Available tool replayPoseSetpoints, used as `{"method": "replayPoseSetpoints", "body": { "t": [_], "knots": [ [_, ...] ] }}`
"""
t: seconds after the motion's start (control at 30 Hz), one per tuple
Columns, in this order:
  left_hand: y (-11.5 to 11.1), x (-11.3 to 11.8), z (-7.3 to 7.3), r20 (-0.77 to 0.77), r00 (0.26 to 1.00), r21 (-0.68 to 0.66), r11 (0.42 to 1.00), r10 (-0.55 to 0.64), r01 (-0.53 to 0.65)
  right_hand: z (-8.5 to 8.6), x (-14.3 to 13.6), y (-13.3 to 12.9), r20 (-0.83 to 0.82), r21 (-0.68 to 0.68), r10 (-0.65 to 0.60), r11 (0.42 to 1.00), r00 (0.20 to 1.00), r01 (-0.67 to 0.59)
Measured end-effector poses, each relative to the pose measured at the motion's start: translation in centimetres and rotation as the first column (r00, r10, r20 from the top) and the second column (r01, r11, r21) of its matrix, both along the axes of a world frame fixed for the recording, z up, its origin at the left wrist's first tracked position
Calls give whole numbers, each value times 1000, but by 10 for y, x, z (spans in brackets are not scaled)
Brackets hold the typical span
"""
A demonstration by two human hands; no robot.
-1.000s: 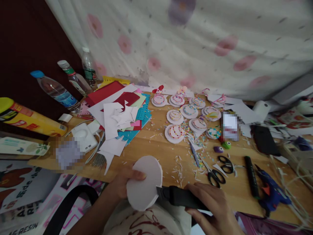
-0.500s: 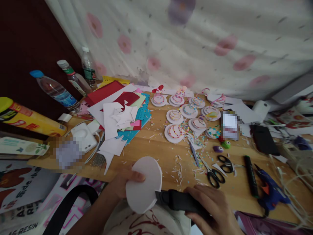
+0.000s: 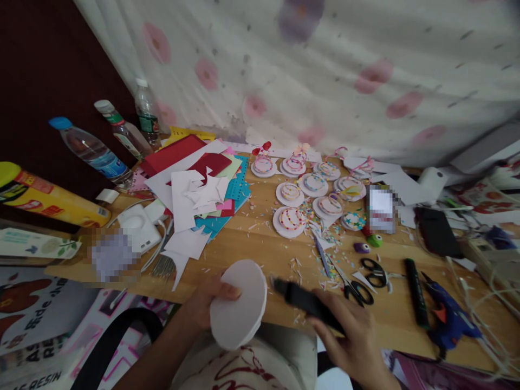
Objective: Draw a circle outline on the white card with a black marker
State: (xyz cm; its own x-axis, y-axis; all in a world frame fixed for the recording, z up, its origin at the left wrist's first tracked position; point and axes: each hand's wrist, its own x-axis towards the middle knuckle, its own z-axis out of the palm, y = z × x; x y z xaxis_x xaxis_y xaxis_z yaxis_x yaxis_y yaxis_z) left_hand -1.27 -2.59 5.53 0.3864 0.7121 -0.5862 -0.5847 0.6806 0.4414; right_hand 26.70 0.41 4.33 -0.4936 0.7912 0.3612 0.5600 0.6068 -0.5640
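A white disc (image 3: 239,309), apparently foam board with a rough cut edge, is tilted above the table's front edge. My left hand (image 3: 211,300) grips its left side, thumb flat on its face. In my right hand (image 3: 351,333) is a black utility knife (image 3: 311,303), my fingers closed round its handle. The knife's tip is smeared by motion and lies just right of the disc, apart from it. Small white discs ringed with coloured beads, such as the bead-ringed disc (image 3: 289,222), stand on the wooden table (image 3: 260,249) beyond my hands.
White shavings (image 3: 296,271) litter the table. To the right are scissors (image 3: 357,287), a black marker (image 3: 416,292) and a blue glue gun (image 3: 450,314). Coloured paper (image 3: 203,189) is heaped at the left, near plastic bottles (image 3: 97,154) and a yellow canister (image 3: 52,195).
The knife has come off the disc's right edge and moved up and right, its tip rising. My left hand and the disc have barely shifted.
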Motion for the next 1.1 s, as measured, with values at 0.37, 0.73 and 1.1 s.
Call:
{"method": "replayPoseSetpoints", "body": {
  "t": [0.37, 0.73, 1.1],
  "knots": [
    [9, -11, -20, -529, 826, 126, 981, 194, -149, -31, -19, -1, -243, -712, -547, 661, 801, 235],
    [3, -2, 1, -781, 476, 597, 261, 403, 758, -27, -78, -22, -426, -904, -744, 377, 515, -203],
    [-4, 3, -17, -326, 897, 371, 913, 299, -169, 14, -87, -15, -490, -863, -775, 497, 400, -95]
  ]
}}
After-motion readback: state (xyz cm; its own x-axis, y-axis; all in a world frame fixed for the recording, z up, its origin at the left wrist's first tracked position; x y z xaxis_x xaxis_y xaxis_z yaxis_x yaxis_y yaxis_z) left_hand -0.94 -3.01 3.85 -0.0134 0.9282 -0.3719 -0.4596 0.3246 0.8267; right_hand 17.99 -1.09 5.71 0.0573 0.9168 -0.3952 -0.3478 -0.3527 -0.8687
